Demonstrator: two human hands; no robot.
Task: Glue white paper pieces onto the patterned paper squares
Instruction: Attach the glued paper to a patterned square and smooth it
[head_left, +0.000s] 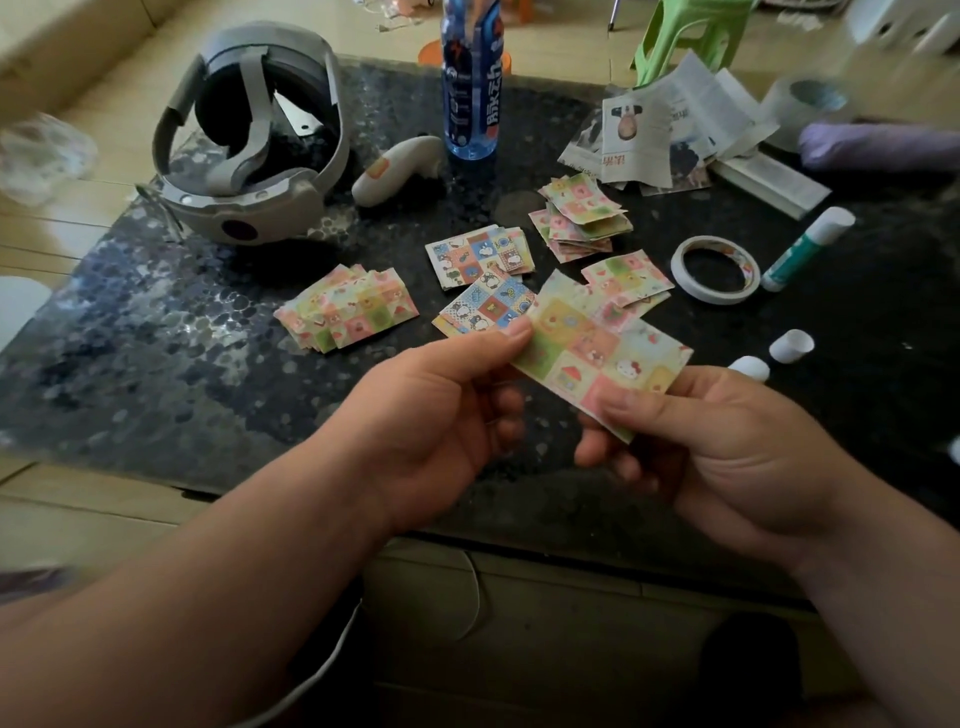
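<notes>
One patterned paper (597, 353), pinched by left hand (441, 410) and right hand (727, 447) fingers (618, 402) (glue stick (808, 247) beyond it), may rip if tugged.

My left hand (441, 415) pinching the left edge of a patterned paper sheet (597, 353), my right hand (727, 452) pinching its near edge, sheet held above the dark speckled table (156, 338), stacks of patterned squares (348, 309) beyond, tape roll (714, 270) beside glue stick (805, 249), VR headset (249, 140) far left

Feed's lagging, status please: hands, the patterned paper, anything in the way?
Left hand and right hand both pinch one patterned paper, held over the table. Glue stick lies untouched at right, by the tape roll. Nothing in the way.
</notes>
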